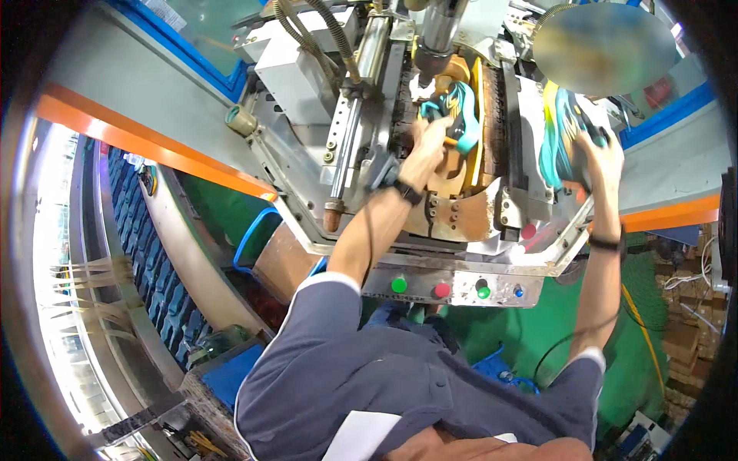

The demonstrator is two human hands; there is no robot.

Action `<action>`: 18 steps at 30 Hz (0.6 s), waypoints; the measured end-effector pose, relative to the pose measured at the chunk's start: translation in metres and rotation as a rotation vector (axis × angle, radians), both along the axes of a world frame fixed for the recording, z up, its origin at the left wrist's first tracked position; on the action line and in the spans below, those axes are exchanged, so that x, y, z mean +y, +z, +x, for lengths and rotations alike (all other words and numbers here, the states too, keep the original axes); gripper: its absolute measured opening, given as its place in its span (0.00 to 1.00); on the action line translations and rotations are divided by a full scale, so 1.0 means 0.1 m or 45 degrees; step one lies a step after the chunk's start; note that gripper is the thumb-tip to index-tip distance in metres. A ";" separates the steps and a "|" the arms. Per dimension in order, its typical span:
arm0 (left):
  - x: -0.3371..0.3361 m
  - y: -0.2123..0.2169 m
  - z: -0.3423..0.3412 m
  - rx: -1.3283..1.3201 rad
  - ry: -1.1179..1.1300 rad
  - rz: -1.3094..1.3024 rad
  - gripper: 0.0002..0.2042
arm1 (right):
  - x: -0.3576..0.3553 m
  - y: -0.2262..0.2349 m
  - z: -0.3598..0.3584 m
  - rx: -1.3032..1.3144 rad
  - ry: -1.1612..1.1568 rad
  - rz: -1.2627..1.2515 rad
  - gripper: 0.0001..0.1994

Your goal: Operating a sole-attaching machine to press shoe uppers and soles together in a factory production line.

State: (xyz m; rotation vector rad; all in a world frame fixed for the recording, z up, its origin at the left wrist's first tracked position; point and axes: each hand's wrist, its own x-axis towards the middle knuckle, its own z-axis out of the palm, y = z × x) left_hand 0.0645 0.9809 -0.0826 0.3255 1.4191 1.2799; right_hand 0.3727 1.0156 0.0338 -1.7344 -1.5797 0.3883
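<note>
My left hand (433, 140) reaches into the machine, its fingers closed on the near end of a teal and black shoe (467, 115). That shoe lies in the machine's brown-lined bed, beside a yellow strip (478, 123). Off to the right, my right hand (603, 157) grips a second shoe (563, 142), teal with grey and yellow parts, over the machine's right side. My fingers cover part of each shoe. Above the first shoe stands a thick metal cylinder (440, 38).
Green and red buttons line the front control panel (461, 289). A metal rod (352, 146) and a white box (296, 77) stand left of the bed. Orange rails (154, 146) flank the machine. At the far left runs a conveyor (146, 238). Stacked cartons (684, 346) lie at right.
</note>
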 end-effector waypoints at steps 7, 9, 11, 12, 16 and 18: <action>-2.15 0.87 -0.57 -0.416 -0.024 0.289 0.19 | 1.16 -0.45 -1.78 -0.363 0.441 -0.527 0.28; -2.74 0.95 -0.79 -0.288 0.038 0.348 0.24 | 1.11 -0.78 -2.26 -0.381 0.450 -0.399 0.23; -3.26 1.05 -0.95 -0.153 0.179 0.344 0.25 | 1.05 -1.12 -2.54 -0.490 0.457 -0.231 0.18; -3.43 1.15 -0.97 -0.110 0.225 0.340 0.26 | 1.25 -1.50 -2.33 -0.558 0.621 -0.036 0.19; -4.30 1.24 -0.88 0.040 0.619 0.317 0.26 | 0.89 -1.64 -2.81 -0.614 0.231 0.051 0.18; -4.53 1.13 -0.70 0.058 0.717 0.306 0.25 | 0.87 -1.74 -2.65 -0.753 0.330 -0.027 0.20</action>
